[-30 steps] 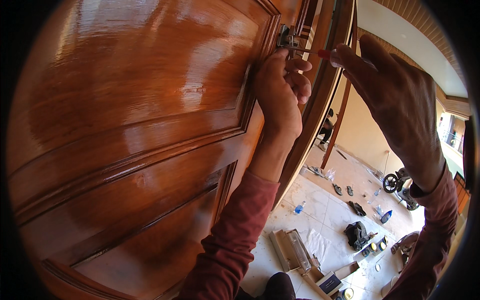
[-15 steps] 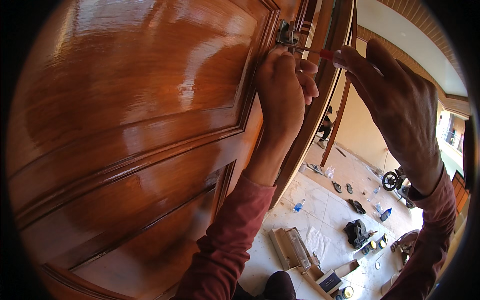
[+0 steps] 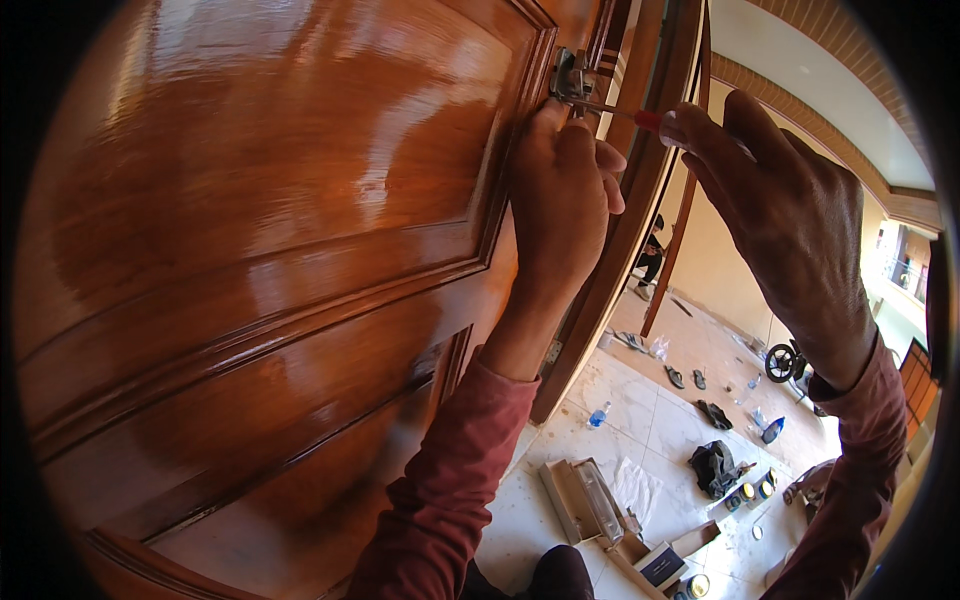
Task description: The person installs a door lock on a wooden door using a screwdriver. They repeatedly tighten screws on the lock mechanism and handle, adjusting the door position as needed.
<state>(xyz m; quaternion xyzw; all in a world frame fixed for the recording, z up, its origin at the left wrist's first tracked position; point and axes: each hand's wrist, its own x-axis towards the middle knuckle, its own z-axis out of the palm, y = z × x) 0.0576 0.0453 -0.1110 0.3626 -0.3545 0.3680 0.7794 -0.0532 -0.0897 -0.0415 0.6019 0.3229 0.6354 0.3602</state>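
A glossy brown panelled wooden door (image 3: 300, 220) fills the left side, with a small metal door fitting (image 3: 568, 78) near its edge at the top. My left hand (image 3: 562, 195) reaches up to the fitting's lower end, thumb and forefinger pinched together there. Whatever lies between those fingertips is hidden. In my right hand (image 3: 790, 225) is a red-handled screwdriver (image 3: 648, 120), gripped by the handle with thumb and fingers. Its thin shaft points left, and the tip meets the fitting just above my left fingertips.
The door frame (image 3: 610, 270) stands just right of the door. On the tiled floor lie opened cardboard boxes (image 3: 570, 500), a plastic bag (image 3: 635, 488), a black bag (image 3: 715, 468), small cans (image 3: 740, 495) and a bottle (image 3: 599, 415). Farther back are sandals (image 3: 675, 377), a motorcycle (image 3: 785, 362) and a seated person (image 3: 652, 255).
Both hands have shifted slightly left in the picture, and the screwdriver has come a little lower with them. More of the metal fitting shows above my left fingers.
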